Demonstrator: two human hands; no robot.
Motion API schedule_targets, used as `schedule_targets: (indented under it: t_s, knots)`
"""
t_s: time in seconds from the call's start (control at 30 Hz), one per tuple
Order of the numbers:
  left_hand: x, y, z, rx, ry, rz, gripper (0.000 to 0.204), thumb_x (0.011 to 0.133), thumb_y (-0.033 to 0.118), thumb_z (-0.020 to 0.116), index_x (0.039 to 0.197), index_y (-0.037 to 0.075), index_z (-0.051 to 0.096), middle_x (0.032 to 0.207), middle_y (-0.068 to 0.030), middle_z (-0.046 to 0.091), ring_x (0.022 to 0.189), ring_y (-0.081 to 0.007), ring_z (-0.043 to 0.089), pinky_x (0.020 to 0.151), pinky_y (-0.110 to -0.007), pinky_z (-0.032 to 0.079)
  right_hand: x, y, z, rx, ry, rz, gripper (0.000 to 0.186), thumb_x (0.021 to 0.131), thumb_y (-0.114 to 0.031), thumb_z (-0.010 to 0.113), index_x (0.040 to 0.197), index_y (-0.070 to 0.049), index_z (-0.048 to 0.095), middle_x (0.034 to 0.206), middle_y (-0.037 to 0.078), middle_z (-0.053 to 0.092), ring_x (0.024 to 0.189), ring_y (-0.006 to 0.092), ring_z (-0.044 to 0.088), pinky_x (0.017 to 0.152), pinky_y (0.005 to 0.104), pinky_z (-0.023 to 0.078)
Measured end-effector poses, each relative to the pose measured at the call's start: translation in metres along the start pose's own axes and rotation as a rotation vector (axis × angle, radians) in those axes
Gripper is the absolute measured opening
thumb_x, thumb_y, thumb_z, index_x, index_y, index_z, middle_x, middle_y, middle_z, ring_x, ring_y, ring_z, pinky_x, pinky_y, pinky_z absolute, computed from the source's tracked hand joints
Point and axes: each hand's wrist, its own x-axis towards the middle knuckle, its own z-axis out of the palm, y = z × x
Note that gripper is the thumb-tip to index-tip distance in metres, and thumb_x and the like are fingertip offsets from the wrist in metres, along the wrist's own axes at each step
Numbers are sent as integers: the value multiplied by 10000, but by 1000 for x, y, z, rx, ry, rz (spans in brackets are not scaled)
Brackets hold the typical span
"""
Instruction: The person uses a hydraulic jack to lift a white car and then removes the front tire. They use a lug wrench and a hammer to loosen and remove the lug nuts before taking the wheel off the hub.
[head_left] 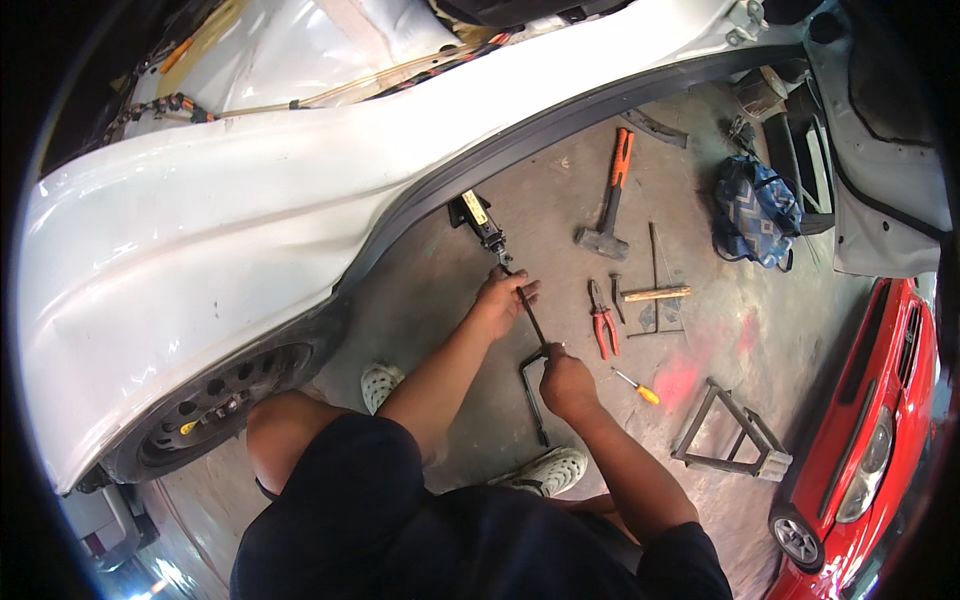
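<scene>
A black car jack [478,215] with a yellow label lies under the sill of a white car. A long dark crank handle [533,318] runs from its near end toward me and bends near my right hand, with its cranked end [530,392] hanging below. My left hand [502,300] is closed loosely round the rod close to the jack, its fingertips on the right side. Lower down, my right hand [568,385] makes a fist on the handle at the bend. How far the jack reaches under the car is hidden.
The white car's body [230,220] and wheel [215,405] stand at my left. On the floor to the right lie a sledgehammer [605,240], red-handled pliers [603,320], a wooden-handled hammer [655,294], a yellow screwdriver [640,388], a metal stand [730,435] and a patterned bag [755,212]. A red car [870,420] is far right.
</scene>
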Motion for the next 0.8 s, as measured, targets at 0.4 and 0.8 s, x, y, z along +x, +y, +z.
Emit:
schedule_targets:
  t_s: [0.4,0.8]
  knots:
    - [-74,-93,67,228,170,-242,45,1001,134,562,1045,126,559,810,-18,501,637,-138,439,601,-336,402,14,154,67,46,-13,88,564,904,-208,693,1415,-45,516,1426,215,530,1306,341,528,1032,492,484]
    - [-74,-102,100,158,67,-371,46,1022,160,558,1015,115,567,799,-1,495,608,-107,430,639,-318,408,57,181,70,-352,-218,-346,426,960,-233,519,1372,-162,599,1303,138,649,1296,279,565,1098,469,408]
